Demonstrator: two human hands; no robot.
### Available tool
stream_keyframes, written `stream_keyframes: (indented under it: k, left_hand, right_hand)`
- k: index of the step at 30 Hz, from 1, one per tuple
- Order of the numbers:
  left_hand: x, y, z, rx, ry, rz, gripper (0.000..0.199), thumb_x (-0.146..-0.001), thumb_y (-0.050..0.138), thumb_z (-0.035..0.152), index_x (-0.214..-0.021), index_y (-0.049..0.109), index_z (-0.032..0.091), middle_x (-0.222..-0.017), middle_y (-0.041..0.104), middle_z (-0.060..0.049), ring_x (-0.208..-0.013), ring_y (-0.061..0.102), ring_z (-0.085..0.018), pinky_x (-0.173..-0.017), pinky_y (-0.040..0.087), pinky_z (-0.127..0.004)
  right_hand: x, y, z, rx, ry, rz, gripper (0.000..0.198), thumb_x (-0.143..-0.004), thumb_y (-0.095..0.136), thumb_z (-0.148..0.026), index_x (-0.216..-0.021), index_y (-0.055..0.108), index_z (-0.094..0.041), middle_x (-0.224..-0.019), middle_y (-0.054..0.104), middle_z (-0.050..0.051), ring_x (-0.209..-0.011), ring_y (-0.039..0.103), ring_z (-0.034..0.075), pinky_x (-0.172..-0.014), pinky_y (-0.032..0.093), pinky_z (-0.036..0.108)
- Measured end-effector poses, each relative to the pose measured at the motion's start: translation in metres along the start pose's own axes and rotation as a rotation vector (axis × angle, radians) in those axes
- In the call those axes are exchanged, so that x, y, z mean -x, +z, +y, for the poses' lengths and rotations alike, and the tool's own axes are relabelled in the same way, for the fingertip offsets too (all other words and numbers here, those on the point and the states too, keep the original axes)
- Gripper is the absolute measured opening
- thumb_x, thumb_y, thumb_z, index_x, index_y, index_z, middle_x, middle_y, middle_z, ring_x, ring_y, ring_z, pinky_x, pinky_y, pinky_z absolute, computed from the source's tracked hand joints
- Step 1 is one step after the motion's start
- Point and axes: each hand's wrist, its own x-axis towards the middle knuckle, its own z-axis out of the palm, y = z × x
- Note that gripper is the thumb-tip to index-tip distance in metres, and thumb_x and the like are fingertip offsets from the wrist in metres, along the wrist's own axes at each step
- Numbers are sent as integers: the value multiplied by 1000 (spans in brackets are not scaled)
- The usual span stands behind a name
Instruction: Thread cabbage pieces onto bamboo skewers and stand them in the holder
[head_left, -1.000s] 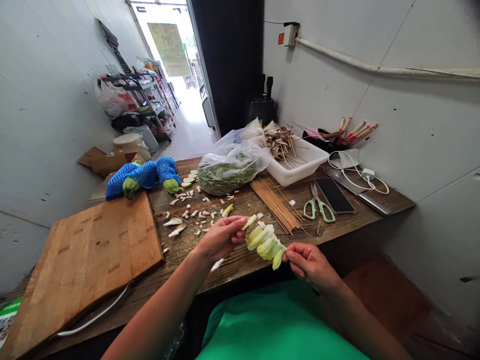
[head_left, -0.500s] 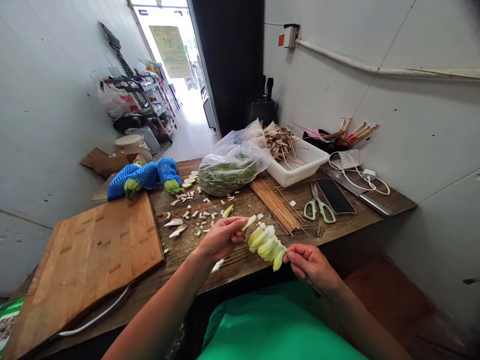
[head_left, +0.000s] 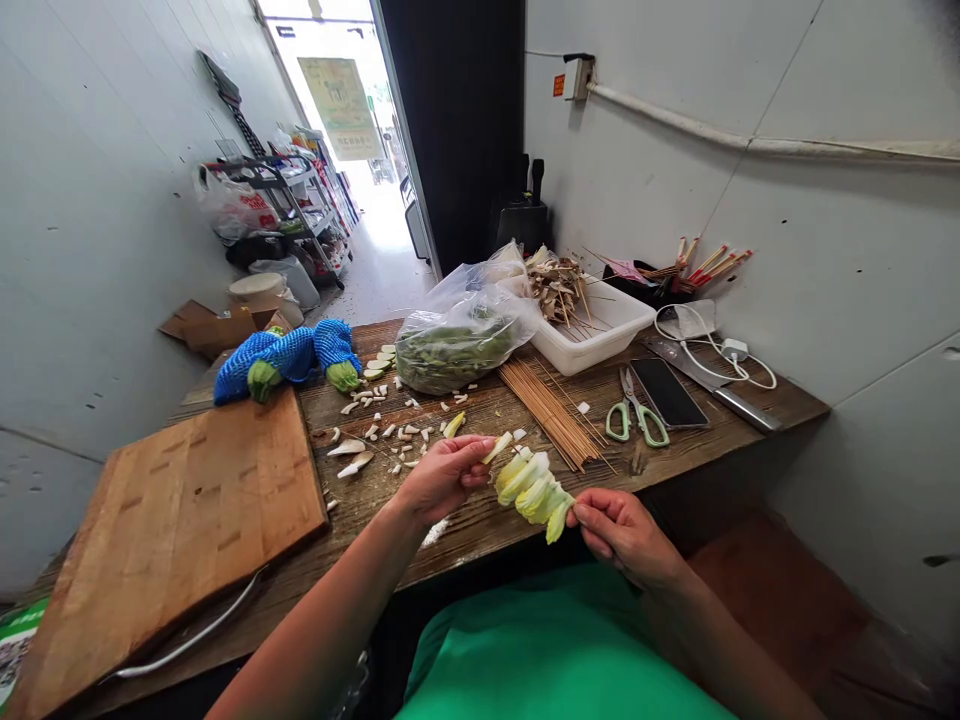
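My right hand (head_left: 619, 530) is closed at the lower end of a row of pale yellow-green cabbage leaves (head_left: 534, 487), bunched as if on a skewer; the stick itself is hidden. My left hand (head_left: 451, 474) pinches a single small cabbage leaf (head_left: 498, 447) just above the upper left of that row. Both hands are over the front edge of the wooden table (head_left: 465, 520). Behind the left hand lies another yellow leaf piece (head_left: 454, 425), among scattered white mushroom stem pieces (head_left: 355, 463).
Bamboo skewers (head_left: 551, 410) lie beside green-handled scissors (head_left: 637, 420), a phone (head_left: 670, 392) and a knife (head_left: 746, 408). Farther back are a bag of greens (head_left: 457, 350) and a white tray (head_left: 589, 355) with skewered mushrooms (head_left: 556, 285). To the left are a cutting board (head_left: 202, 500) and blue-netted vegetables (head_left: 289, 355).
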Motion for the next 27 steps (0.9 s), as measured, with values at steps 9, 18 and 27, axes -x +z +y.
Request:
stream_keyframes:
  k: [9,18,27]
  left_hand:
    - [-3,1,-4,-119,62,45,32,-56,84,29,-70,64,8,-53,40,5,-43,29,-1,-41,18,-17]
    - [-4,4,-2,-64,22,0,32,-55,84,24,-61,57,8,-56,35,5,-46,26,-1,-41,15,-16]
    - [-3,5,-3,-67,-15,-33,32,-58,82,24,-60,55,9,-52,31,7,-45,20,-1,-39,12,-15]
  right_hand:
    - [1,1,0,13,1,2,36,-80,58,-49,-78,58,-13,-40,38,-9,-31,23,1,-33,14,17]
    - [2,2,-3,9,-3,6,38,-79,59,-50,-76,58,-13,-40,37,-9,-32,23,1,-33,15,17]
    - [2,1,-1,0,1,-1,37,-79,59,-50,-76,58,-13,-39,37,-9,-31,23,2,-33,13,18]
